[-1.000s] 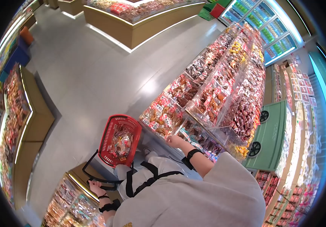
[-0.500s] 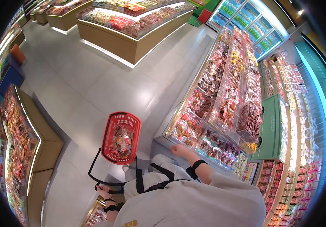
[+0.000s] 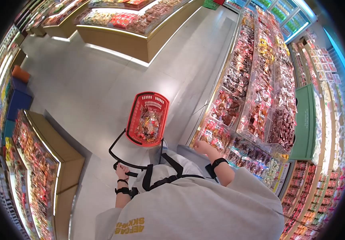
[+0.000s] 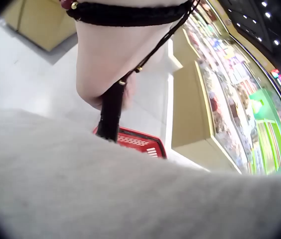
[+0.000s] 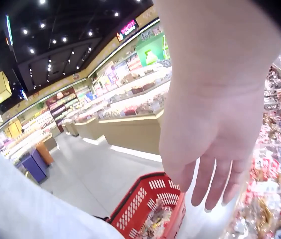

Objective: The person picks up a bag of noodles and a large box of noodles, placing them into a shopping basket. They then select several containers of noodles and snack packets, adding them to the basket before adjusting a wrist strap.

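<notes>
My left hand (image 3: 121,171) grips the black handle (image 3: 116,149) of a red shopping basket (image 3: 165,117). Clear-wrapped snack packets (image 3: 148,122) lie in the bottom of the basket, ahead of my legs. From the left wrist, the hand (image 4: 103,74) wraps the black handle (image 4: 111,112), its fingers mostly hidden, with a grey sleeve covering much of the view. My right hand (image 3: 202,147) hangs beside the snack bins, holding nothing. Its relaxed fingers point downward in the right wrist view, where the hand (image 5: 210,134) overlaps the basket's edge.
Tiered bins of wrapped snacks (image 3: 246,80) run along my right side. A lower snack counter (image 3: 70,168) stands at left, another (image 3: 116,40) ahead. Grey floor (image 3: 100,80) stretches between them. Green panel (image 3: 305,124) and wall shelves are farther right.
The view has swung, and the basket now sits higher and further right in it. The counter beside my left hand has slipped out of sight. Left hand keeps the handle; right hand stays unladen.
</notes>
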Demonstrator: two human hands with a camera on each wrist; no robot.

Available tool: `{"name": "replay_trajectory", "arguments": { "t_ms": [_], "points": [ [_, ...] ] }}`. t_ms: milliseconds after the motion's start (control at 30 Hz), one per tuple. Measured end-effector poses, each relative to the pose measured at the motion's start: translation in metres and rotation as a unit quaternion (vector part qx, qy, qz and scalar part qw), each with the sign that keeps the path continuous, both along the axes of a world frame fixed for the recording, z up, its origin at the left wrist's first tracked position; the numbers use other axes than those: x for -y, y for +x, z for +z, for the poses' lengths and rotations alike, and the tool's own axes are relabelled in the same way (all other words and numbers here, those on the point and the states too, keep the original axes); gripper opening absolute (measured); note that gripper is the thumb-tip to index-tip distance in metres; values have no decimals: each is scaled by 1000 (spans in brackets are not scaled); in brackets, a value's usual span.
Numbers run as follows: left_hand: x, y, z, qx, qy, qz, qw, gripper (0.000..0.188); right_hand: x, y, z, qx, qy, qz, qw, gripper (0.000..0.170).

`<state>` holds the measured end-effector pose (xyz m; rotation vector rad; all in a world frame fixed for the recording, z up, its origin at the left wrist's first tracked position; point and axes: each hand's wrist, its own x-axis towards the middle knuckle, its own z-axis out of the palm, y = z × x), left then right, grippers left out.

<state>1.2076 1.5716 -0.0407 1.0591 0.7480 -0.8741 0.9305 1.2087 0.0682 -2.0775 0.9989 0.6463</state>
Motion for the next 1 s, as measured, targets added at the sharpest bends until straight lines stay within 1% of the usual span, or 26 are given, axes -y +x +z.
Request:
{"name": "replay_trajectory", "arguments": {
  "t_ms": [33,100,133,200,233,300,333,367,400,433,467,500,567,600,633,700,733,767,800,833,900,967,1000],
  "points": [
    [22,12,11,-8,6,0,1000,33,13,10,-4,66,-22,1,998,27],
    [50,30,19,35,-16,-43,998,33,27,41,22,120,-40,-36,991,27],
    [57,40,16,29,-4,-51,998,32,32,51,33,122,-32,-44,991,27],
    [71,62,18,21,26,-63,997,30,40,66,46,180,-46,-90,979,25],
    [78,71,21,27,19,-72,997,30,40,65,45,182,-40,-98,978,25],
    [91,88,22,20,26,-79,996,29,44,66,40,221,-28,-122,967,25],
    [98,96,21,3,17,-65,998,29,43,62,33,221,-20,-127,967,25],
    [110,100,27,16,43,-69,997,29,41,54,24,198,-20,-133,971,25],
    [119,105,26,20,36,-79,996,29,41,46,17,174,-21,-137,975,24],
    [131,112,26,25,26,-88,995,29,41,39,12,173,-16,-139,975,24],
    [141,121,15,31,16,-102,994,30,39,31,8,143,10,-158,977,24],
    [159,129,19,19,-5,-99,995,29,40,26,2,115,34,-179,977,24],
    [200,139,24,51,11,-130,990,28,42,16,-13,108,30,-199,973,24],
    [216,147,17,53,19,-145,988,28,45,15,-17,103,22,-212,972,23],
    [230,155,11,50,-7,-160,986,27,49,16,-21,97,20,-216,971,23],
    [267,167,6,22,30,-160,986,24,61,23,-29,55,4,-206,977,24],
    [301,185,-3,10,27,-163,986,24,81,37,-35,9,-11,-186,983,25],
    [319,195,-16,16,44,-183,982,23,94,50,-30,6,-17,-188,982,25],
    [337,207,-29,23,59,-206,976,23,108,64,-21,-13,29,-236,971,25],
    [354,221,-39,2,33,-213,977,24,122,81,-11,-28,71,-286,955,25],
    [395,235,-43,-36,-1,-243,969,22,150,98,-15,-50,17,-263,963,26],
    [435,249,-65,-16,-11,-240,971,21,179,108,-16,-6,-8,-249,968,27],
    [460,254,-67,-23,-4,-258,966,20,195,121,-5,8,-2,-284,959,26]
  ]
}}
